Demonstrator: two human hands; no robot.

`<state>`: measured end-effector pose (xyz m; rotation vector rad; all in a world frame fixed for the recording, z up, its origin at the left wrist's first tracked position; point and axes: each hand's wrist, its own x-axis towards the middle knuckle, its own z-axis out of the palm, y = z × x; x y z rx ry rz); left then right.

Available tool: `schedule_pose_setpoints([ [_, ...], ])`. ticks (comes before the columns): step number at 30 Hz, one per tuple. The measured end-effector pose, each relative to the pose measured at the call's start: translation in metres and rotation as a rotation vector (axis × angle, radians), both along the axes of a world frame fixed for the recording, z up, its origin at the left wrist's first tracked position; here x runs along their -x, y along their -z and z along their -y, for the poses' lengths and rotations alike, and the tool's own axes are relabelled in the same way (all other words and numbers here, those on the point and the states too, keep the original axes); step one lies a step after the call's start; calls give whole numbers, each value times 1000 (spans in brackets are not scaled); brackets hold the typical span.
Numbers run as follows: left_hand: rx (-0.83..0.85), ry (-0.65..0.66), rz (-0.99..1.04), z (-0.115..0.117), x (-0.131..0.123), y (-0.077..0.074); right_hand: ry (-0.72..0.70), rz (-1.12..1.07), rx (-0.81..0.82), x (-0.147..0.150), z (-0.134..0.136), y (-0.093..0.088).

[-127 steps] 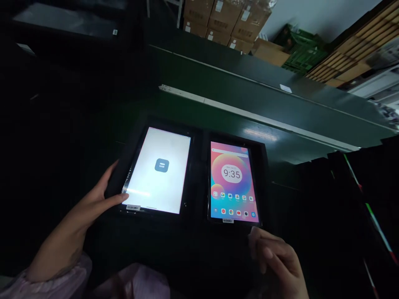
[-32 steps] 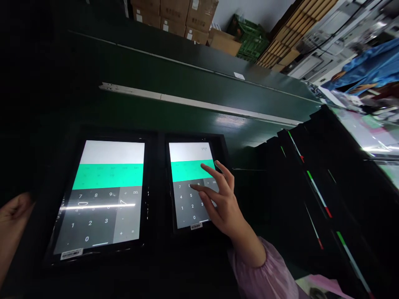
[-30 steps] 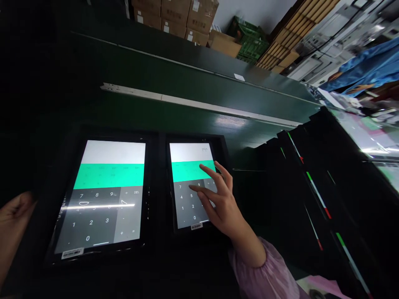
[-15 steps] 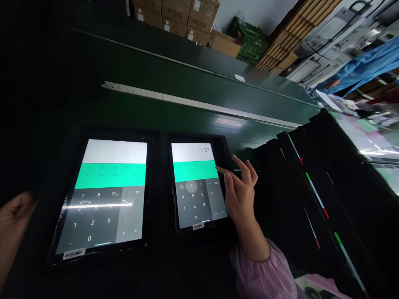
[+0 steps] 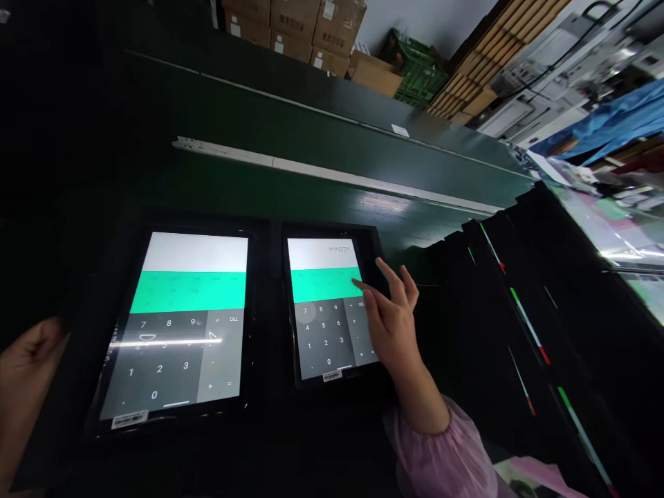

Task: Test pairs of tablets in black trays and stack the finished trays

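Two tablets lie side by side in black surrounds, each showing a calculator with a green band. Over the right tablet [image 5: 324, 283], my right hand [image 5: 395, 321] reaches in with its index fingertip at the right part of the green band. Its other fingers are spread and it holds nothing. The display there reads carets and "87", and a pale round spot lies on the 7 key. The left tablet [image 5: 189, 290] has a blank display and a light streak reflected across its keys. At the left edge my left hand [image 5: 34, 349] is curled closed; its fingertips are lost in shadow.
A pale metal strip [image 5: 332, 174] crosses the dark green bench beyond the tablets. Dark stacked trays [image 5: 519, 311] with coloured edge marks stand at the right. Cardboard boxes [image 5: 293, 24] and a green crate [image 5: 418, 69] are behind. A blue sleeve [image 5: 617, 114] shows at upper right.
My right hand has shifted slightly left, its index finger farther over the green band. The right display gained a caret at its end, and the pale spot went from the 8 to the 7.
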<state>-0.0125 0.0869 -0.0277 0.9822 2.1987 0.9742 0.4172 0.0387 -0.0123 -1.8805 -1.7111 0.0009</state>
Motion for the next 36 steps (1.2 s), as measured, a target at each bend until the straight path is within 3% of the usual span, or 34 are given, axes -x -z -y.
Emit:
schedule_pose_setpoints([
  [5,-40,-105,80,-3,-15,-13,-75,8,14,4,-2,2],
  [11,-91,-50,137,13,-27,-13,-36,-24,-151,6,-7,-12],
  [14,-100,-2,222,22,-32,-13,-145,-28,-101,31,-11,-35],
  [18,-28,70,341,25,-30,-18,-429,-3,-11,93,-25,-54],
  [21,33,112,396,24,-23,-21,-576,5,35,134,-40,-46],
  [24,89,125,497,24,-17,-22,-601,-4,15,151,-48,-32],
  [29,130,121,606,25,-16,-19,-639,5,42,143,-45,-24],
  [36,38,73,534,21,-17,-15,-504,1,-5,134,-44,-23],
])
